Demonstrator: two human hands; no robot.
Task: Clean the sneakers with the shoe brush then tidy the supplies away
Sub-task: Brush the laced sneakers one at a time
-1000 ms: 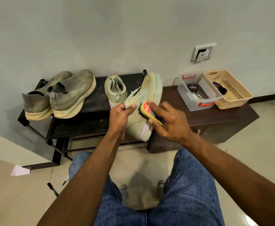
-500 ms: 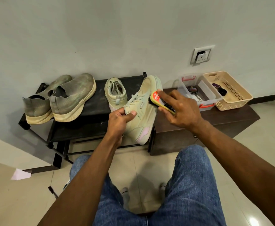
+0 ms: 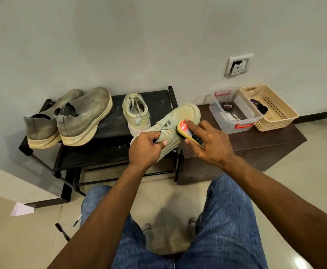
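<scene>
The sneaker (image 3: 180, 121) is gripped by the left hand (image 3: 146, 147), hiding its heel; the shoe brush (image 3: 189, 133), bristles unseen, is held in right hand (image 3: 207, 142) fingers.

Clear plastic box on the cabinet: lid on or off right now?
Off. The clear box shows an open top with red handles, and the round polish tin inside is visible directly. No lid is in view.

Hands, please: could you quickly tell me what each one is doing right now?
Left hand: grips the pale green lace-up sneaker.
Right hand: holds the yellow-edged shoe brush against that sneaker.
</scene>
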